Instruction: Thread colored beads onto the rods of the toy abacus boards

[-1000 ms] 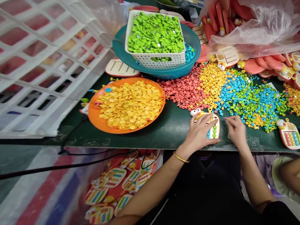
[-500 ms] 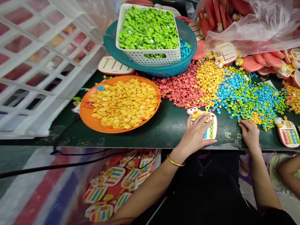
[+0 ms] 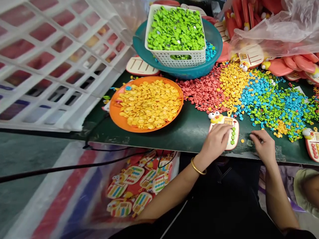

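Observation:
A cream toy board with a red rim [image 3: 235, 134], topped by a bird head with bulging eyes [image 3: 214, 116], lies on the green table. Over its left part is my left hand [image 3: 216, 141], fingers drawn together, their tips at the upper end of a column of green pieces [image 3: 233, 136]. Whatever is in that pinch is hidden. My right hand [image 3: 264, 145] is curled just right of the board, thumb and fingers closed; I cannot make out anything in them. One small yellow piece [image 3: 242, 141] lies between board and right hand.
Loose red [image 3: 204, 89], yellow [image 3: 233, 83] and mixed blue-green pieces [image 3: 276, 103] are heaped behind my hands. An orange plate [image 3: 114, 114] holds yellow pieces. A white basket [image 3: 159, 58] of green pieces sits in a teal basin [image 3: 139, 41]. A white crate [image 3: 74, 116] stands left.
My left hand's spread fingers have drawn together at the board's top. The right hand has pulled back from the blue-green heap. A yellow piece now shows on the table; the view has shifted.

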`<move>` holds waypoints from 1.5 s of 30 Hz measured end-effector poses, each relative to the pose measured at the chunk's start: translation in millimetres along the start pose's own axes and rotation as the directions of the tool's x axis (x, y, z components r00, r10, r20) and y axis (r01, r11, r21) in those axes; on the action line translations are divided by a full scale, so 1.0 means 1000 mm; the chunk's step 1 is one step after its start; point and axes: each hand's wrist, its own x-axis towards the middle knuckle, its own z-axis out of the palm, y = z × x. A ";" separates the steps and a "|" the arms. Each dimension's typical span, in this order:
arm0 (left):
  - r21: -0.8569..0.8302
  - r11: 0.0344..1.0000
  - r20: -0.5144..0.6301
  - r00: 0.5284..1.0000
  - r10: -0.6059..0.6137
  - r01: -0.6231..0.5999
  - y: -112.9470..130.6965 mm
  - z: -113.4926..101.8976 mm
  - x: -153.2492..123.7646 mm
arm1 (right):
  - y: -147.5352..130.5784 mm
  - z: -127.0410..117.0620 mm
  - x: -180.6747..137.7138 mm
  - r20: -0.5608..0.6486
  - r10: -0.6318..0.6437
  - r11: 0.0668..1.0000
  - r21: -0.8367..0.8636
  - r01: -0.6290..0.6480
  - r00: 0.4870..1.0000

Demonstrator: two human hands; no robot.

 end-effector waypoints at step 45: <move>-0.210 0.967 -0.286 0.937 -0.200 0.142 -0.041 0.005 -0.024 | -0.006 0.037 0.064 0.192 -0.229 0.958 0.217 0.186 0.954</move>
